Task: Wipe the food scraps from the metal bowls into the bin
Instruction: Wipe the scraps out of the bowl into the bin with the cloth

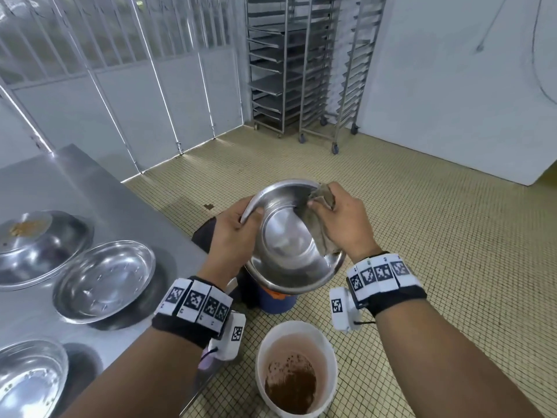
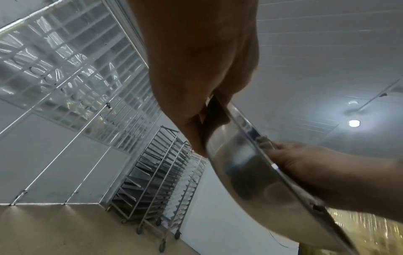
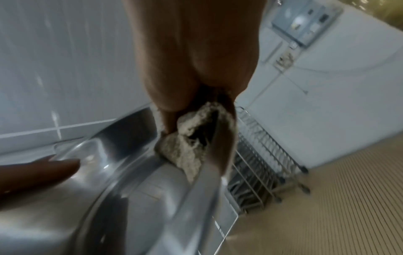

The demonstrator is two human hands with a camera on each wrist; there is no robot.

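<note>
A tilted metal bowl (image 1: 289, 239) is held over the floor, its inside facing me and looking wiped. My left hand (image 1: 245, 220) grips its left rim, thumb inside. My right hand (image 1: 327, 206) bunches a brownish cloth (image 1: 319, 224) against the bowl's upper right rim. In the left wrist view the left hand (image 2: 205, 110) pinches the bowl's (image 2: 250, 172) edge. The right wrist view shows the right hand (image 3: 196, 119) clutching the cloth (image 3: 189, 145) on the bowl (image 3: 130, 189). A white bucket (image 1: 328, 351) with brown scraps stands on the floor below.
A steel table (image 1: 90, 191) at the left carries three more bowls: one (image 1: 39, 245) with scraps, another (image 1: 104, 279) beside it, and one (image 1: 30, 378) at the near edge. A blue container (image 1: 277, 303) sits under the held bowl. Wheeled tray racks (image 1: 301, 70) stand at the back wall.
</note>
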